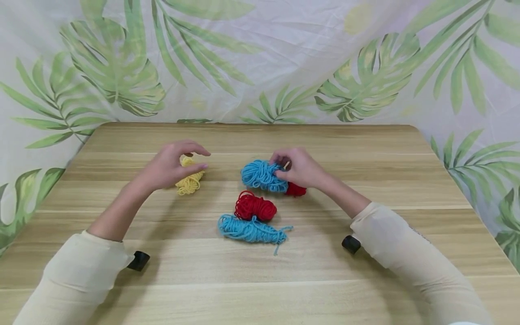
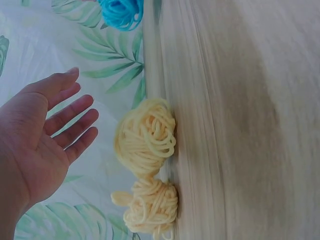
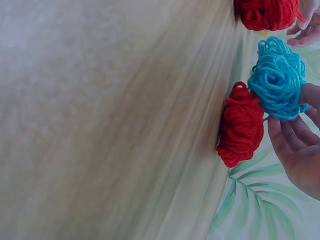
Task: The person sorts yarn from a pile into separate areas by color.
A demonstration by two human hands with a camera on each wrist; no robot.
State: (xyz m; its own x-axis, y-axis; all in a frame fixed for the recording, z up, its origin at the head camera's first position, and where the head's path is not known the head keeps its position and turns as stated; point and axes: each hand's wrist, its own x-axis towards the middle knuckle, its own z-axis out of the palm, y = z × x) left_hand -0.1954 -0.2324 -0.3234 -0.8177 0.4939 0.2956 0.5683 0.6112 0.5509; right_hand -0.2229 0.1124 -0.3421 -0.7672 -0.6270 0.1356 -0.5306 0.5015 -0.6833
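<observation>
While right hand (image 1: 299, 168) pinches far blue yarn (image 1: 259, 175), left hand (image 1: 169, 166) hovers near yellow yarn (image 1: 189, 183), fingers (image 2: 72, 112) loosely parted.

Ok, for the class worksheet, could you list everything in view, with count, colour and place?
Table: one, wood-toned, beneath the yarn
Leaf-print cloth: one, white and green, behind the table
Yarn bundles: two, yellow, table's left side
Held yarn bundle: one, blue, in the right hand
Near yarn bundle: one, blue, closest to the person
Middle yarn bundle: one, red, between the blue two
Part-hidden yarn bundle: one, red, beside the held bundle
Wrist devices: two, black, at the cuffs
Sleeves: two, cream, on the arms
Left hand: one, bare, by the yellow bundles
Right hand: one, bare, pinching blue yarn
</observation>
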